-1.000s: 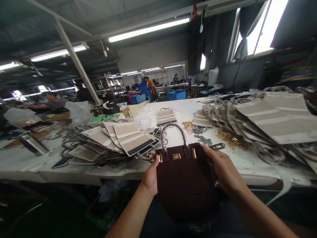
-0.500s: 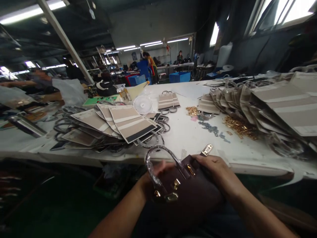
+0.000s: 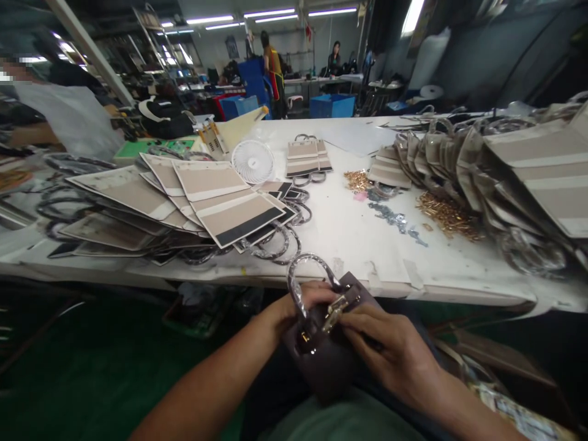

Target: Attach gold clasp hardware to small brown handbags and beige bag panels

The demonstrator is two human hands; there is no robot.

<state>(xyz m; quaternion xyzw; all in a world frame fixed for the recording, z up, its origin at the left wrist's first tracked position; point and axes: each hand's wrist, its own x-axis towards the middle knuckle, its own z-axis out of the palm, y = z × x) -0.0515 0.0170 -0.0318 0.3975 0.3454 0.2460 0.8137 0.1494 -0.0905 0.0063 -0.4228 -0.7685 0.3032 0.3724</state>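
A dark brown handbag [image 3: 324,370] rests in my lap, below the table's front edge. Its arched handle [image 3: 316,260] is wrapped in clear plastic. My left hand [image 3: 305,300] grips the bag's top from the left, fingers curled behind the handle. Gold-coloured metal fittings sit along the top, with a gold clasp [image 3: 334,312] lying across the middle. My right hand [image 3: 395,346] pinches at this clasp with thumb and fingers. Parts of the clasp are hidden by those fingertips.
Beige bag panels [image 3: 220,202] with plastic-wrapped handles pile up on the left of the white table [image 3: 335,226]. More panels [image 3: 528,165] stand on the right, near gold metal pieces [image 3: 448,217] and grey ones [image 3: 392,217]. A white fan [image 3: 252,162] is behind. People work farther back.
My right hand has left the bag's right edge and come in to the clasp at the middle. The gold plate that stuck out at the right now lies across the bag. The view has tilted down.
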